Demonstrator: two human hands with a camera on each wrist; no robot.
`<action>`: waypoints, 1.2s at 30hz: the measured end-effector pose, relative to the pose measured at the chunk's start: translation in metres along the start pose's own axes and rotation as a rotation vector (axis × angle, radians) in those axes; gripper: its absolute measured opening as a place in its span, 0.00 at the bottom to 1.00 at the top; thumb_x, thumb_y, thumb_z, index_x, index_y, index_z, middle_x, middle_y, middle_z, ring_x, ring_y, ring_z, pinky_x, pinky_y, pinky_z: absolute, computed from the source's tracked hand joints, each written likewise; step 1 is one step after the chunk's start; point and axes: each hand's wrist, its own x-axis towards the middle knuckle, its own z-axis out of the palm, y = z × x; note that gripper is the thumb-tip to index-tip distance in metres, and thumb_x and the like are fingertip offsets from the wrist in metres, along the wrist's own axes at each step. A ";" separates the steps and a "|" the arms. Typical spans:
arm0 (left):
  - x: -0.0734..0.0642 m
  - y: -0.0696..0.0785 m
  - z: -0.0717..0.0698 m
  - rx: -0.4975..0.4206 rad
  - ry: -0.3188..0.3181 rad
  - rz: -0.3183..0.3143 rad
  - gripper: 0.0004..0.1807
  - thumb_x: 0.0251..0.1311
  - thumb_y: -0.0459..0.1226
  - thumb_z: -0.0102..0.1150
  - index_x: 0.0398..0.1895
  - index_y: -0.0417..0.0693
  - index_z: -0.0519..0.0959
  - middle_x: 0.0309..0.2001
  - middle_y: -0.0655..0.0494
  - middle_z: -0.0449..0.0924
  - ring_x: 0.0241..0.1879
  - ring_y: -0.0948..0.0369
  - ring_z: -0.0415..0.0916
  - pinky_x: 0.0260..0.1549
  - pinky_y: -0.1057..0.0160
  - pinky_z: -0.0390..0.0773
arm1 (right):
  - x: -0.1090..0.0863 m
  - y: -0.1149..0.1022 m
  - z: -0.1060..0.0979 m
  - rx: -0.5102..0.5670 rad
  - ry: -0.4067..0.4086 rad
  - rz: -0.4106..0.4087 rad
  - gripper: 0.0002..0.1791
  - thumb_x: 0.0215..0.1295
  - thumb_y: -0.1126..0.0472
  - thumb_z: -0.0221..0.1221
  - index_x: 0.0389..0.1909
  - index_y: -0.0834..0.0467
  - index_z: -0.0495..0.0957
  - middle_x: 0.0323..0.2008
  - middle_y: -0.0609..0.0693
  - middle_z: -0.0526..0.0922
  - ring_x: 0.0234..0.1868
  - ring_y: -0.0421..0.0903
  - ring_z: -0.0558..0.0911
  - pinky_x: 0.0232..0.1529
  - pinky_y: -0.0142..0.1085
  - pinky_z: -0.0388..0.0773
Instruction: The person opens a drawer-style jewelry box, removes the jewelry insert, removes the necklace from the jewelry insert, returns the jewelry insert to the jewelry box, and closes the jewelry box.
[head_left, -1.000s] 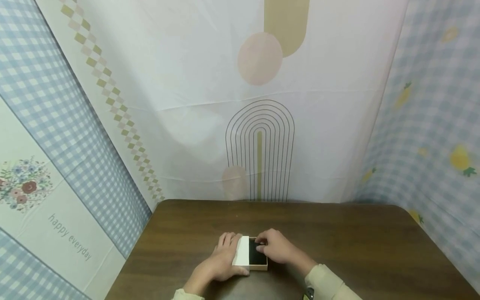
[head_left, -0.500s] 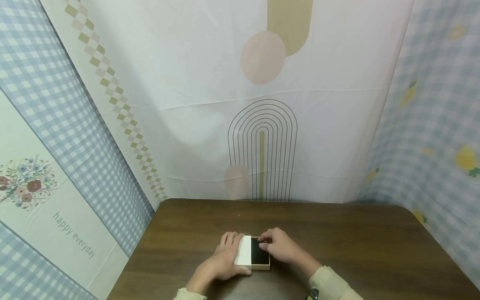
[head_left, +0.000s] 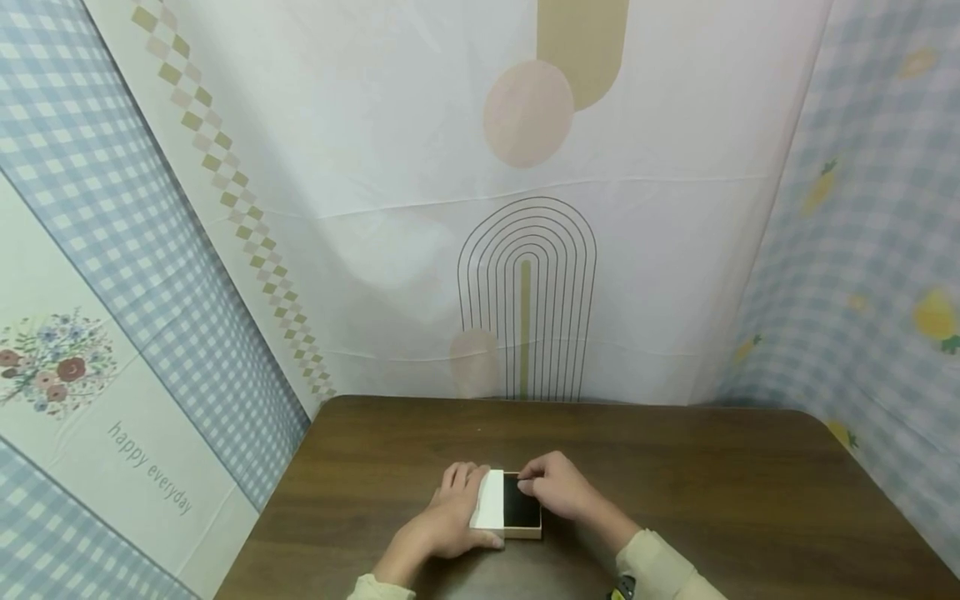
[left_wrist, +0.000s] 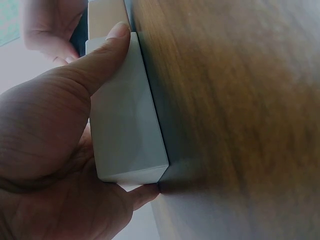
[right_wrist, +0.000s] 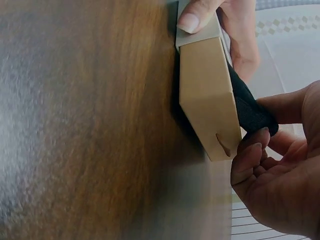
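A small box lies on the table, with a white sleeve over its left part and a tan cardboard tray showing at the right. My left hand grips the sleeve, thumb along the near side, as the left wrist view also shows. In the tray is a flat black piece of soft-looking material; its kind cannot be told. My right hand pinches its far right corner between thumb and fingers. In the right wrist view that black edge stands above the tray wall. The sleeve hides the tray's left part.
The brown wooden table extends around the box on all sides. Behind it hangs a white patterned cloth, with blue checked cloth at both sides. A watch shows by the right sleeve cuff.
My right fingers have drawn together at the black piece's far corner. The left hand keeps its grip on the sleeve, and the head view has shifted slightly.
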 end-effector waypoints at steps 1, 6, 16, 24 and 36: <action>0.001 -0.001 0.002 -0.002 0.004 -0.003 0.62 0.52 0.59 0.80 0.82 0.42 0.56 0.78 0.37 0.60 0.79 0.38 0.52 0.73 0.31 0.66 | 0.000 -0.001 0.000 0.007 0.008 0.002 0.09 0.67 0.61 0.66 0.40 0.61 0.91 0.44 0.54 0.92 0.45 0.47 0.86 0.45 0.44 0.85; 0.001 -0.002 0.003 0.005 0.011 0.004 0.62 0.52 0.59 0.80 0.82 0.42 0.56 0.77 0.37 0.60 0.79 0.38 0.53 0.74 0.31 0.66 | -0.002 -0.001 -0.001 0.050 0.059 0.003 0.08 0.64 0.62 0.66 0.36 0.61 0.91 0.40 0.54 0.92 0.42 0.44 0.84 0.43 0.40 0.81; -0.003 0.004 -0.002 -0.011 0.010 0.011 0.63 0.52 0.60 0.80 0.82 0.41 0.56 0.77 0.36 0.60 0.79 0.36 0.53 0.74 0.29 0.65 | -0.008 0.011 -0.013 0.052 0.046 -0.027 0.09 0.67 0.62 0.66 0.41 0.61 0.91 0.42 0.54 0.92 0.44 0.45 0.86 0.44 0.41 0.83; 0.003 -0.005 0.006 -0.009 0.029 -0.008 0.63 0.50 0.58 0.81 0.82 0.42 0.57 0.77 0.37 0.61 0.80 0.37 0.52 0.74 0.31 0.65 | -0.010 0.018 -0.027 0.046 0.026 -0.076 0.09 0.69 0.62 0.65 0.43 0.61 0.90 0.44 0.55 0.92 0.44 0.45 0.84 0.43 0.38 0.80; -0.006 0.011 -0.008 0.021 -0.011 -0.010 0.62 0.53 0.59 0.80 0.82 0.41 0.57 0.77 0.36 0.60 0.79 0.37 0.54 0.74 0.31 0.66 | -0.018 0.018 -0.035 0.084 0.093 -0.055 0.09 0.70 0.61 0.65 0.46 0.60 0.89 0.49 0.56 0.91 0.51 0.48 0.85 0.50 0.40 0.81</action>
